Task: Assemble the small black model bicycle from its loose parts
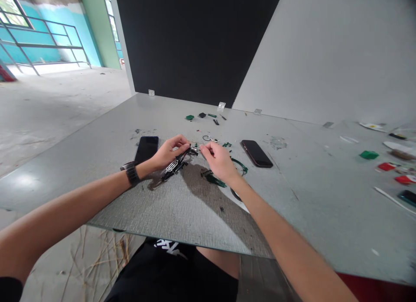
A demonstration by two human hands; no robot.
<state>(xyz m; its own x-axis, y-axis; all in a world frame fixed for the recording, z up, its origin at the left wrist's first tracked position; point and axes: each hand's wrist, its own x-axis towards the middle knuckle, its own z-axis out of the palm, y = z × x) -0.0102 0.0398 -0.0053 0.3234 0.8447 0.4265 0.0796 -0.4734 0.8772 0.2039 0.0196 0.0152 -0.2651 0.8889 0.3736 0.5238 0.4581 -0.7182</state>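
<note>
My left hand (pixel 170 151), with a dark watch on its wrist, has its fingers closed on a small black and silver model assembly (pixel 175 165). That assembly slants down from my fingertips toward the tabletop, with silver bars along its side. My right hand (pixel 218 158) pinches at a tiny silver piece (pixel 196 148) where the fingertips of both hands nearly meet. Under and beside my right hand lie a dark green part (pixel 216 181) and a green curved part (pixel 240 165). Just beyond the hands sits a thin ring-shaped piece (pixel 207 138). My fingers partly hide the contact.
One phone (pixel 147 148) lies beside my left wrist, another phone (pixel 256 154) to the right. Small green and black pieces (pixel 202 115) are scattered farther back. A black panel (pixel 195 42) stands behind the grey table (pixel 130 215). Red, green and white items (pixel 386 166) lie far right.
</note>
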